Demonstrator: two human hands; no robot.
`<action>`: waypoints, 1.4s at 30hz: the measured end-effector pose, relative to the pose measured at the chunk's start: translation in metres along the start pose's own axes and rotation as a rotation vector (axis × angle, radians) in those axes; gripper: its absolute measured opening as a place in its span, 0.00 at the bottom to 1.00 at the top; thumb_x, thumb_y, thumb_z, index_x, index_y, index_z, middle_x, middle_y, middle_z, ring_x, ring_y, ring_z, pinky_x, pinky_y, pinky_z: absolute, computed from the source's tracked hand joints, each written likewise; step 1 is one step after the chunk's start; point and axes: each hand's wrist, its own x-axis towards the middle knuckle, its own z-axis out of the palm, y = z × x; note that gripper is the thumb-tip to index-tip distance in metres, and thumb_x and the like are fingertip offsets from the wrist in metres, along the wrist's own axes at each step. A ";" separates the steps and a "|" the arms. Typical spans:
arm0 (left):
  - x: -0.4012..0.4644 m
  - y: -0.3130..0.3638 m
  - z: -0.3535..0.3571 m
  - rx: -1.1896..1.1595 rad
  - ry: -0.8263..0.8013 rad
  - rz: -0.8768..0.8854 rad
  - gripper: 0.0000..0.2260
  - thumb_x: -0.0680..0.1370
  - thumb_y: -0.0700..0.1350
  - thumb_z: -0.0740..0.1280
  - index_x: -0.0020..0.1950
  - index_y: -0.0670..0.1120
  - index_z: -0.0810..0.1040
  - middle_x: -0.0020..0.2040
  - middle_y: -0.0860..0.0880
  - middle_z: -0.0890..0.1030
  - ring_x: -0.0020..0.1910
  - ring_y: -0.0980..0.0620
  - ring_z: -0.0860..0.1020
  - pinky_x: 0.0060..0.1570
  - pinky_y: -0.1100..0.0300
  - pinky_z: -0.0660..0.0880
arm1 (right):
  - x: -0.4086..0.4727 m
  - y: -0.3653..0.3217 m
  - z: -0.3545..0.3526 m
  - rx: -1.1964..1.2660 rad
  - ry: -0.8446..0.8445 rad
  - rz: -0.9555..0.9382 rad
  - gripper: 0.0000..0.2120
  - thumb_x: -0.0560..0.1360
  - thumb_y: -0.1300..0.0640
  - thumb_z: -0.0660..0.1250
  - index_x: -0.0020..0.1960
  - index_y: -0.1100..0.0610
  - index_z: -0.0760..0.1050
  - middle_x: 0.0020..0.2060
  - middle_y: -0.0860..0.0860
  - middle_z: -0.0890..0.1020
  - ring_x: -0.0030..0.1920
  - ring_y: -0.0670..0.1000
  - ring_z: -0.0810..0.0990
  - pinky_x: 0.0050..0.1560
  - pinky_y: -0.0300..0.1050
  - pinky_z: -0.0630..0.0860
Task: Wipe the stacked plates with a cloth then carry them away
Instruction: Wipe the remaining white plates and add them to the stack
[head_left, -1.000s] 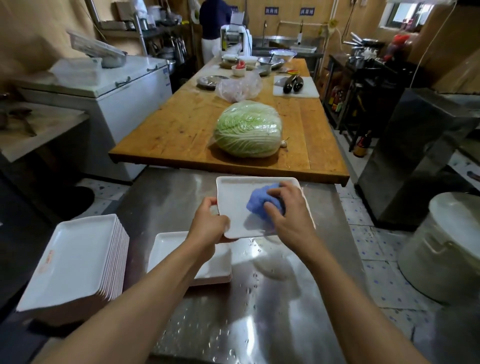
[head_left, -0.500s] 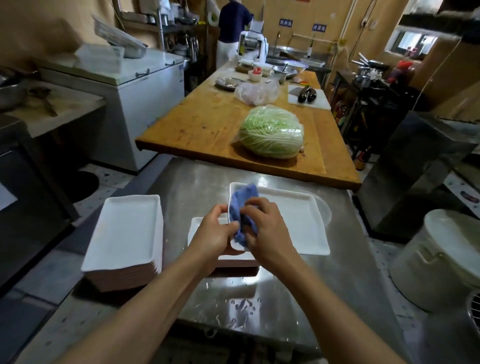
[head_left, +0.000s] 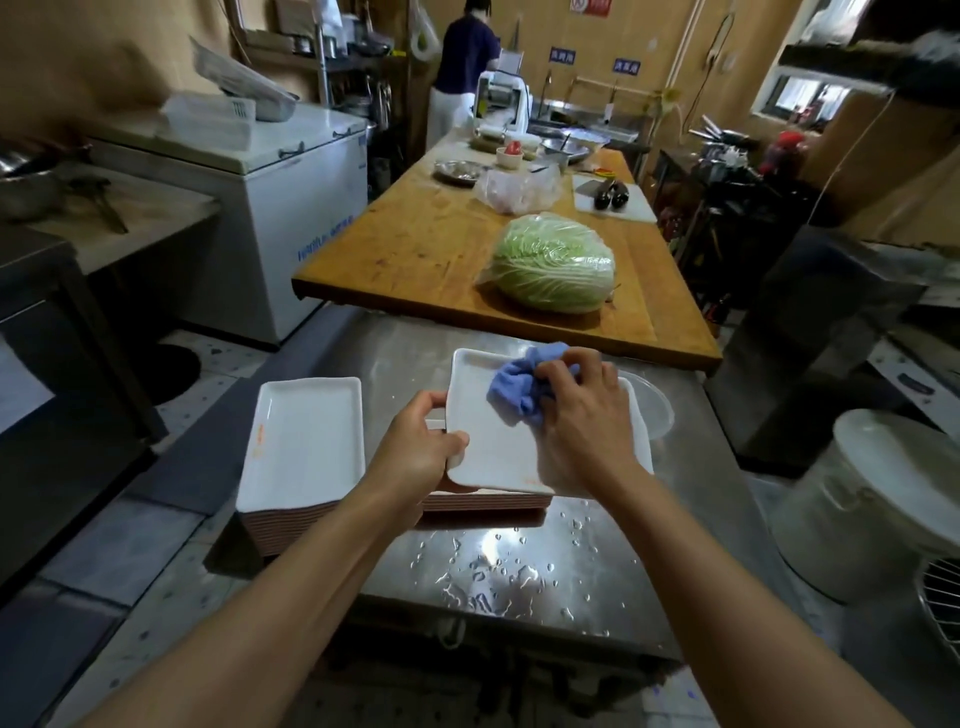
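A white rectangular plate (head_left: 493, 441) is held tilted above a low stack of plates (head_left: 483, 503) on the steel table (head_left: 519, 577). My left hand (head_left: 418, 454) grips the plate's left edge. My right hand (head_left: 582, 415) presses a crumpled blue cloth (head_left: 522, 387) onto the plate's upper face, fingers curled over the cloth. A taller stack of white plates (head_left: 304, 447) stands at the table's left edge, beside my left hand.
Water drops lie on the steel near me. A wooden table (head_left: 426, 244) beyond holds a wrapped cabbage (head_left: 553, 262), bags and bowls. A person stands at the far end. A white freezer (head_left: 291, 171) is left, a white bucket (head_left: 883, 499) right.
The cloth has moved from the plate's left edge to its upper middle. The view has shifted, so the left stack now sits closer to my hands.
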 end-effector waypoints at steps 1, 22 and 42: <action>-0.001 0.001 -0.002 -0.005 0.002 0.003 0.14 0.77 0.31 0.60 0.57 0.48 0.70 0.48 0.39 0.80 0.45 0.42 0.80 0.32 0.53 0.79 | 0.000 0.010 -0.001 -0.020 -0.017 0.038 0.18 0.71 0.52 0.66 0.60 0.53 0.72 0.59 0.57 0.68 0.55 0.58 0.68 0.53 0.50 0.65; 0.023 -0.002 0.043 -0.233 0.103 -0.041 0.12 0.79 0.32 0.58 0.55 0.48 0.70 0.49 0.43 0.78 0.43 0.45 0.79 0.28 0.54 0.79 | -0.047 0.036 -0.021 0.366 -0.167 -0.106 0.05 0.76 0.61 0.62 0.51 0.58 0.75 0.54 0.51 0.73 0.53 0.51 0.66 0.51 0.45 0.66; 0.015 -0.001 0.061 -0.134 0.106 -0.001 0.08 0.81 0.37 0.58 0.55 0.48 0.72 0.48 0.43 0.80 0.40 0.46 0.80 0.29 0.56 0.78 | -0.025 0.032 -0.014 0.371 -0.194 -0.189 0.09 0.74 0.61 0.62 0.54 0.57 0.76 0.60 0.51 0.72 0.58 0.54 0.66 0.54 0.51 0.67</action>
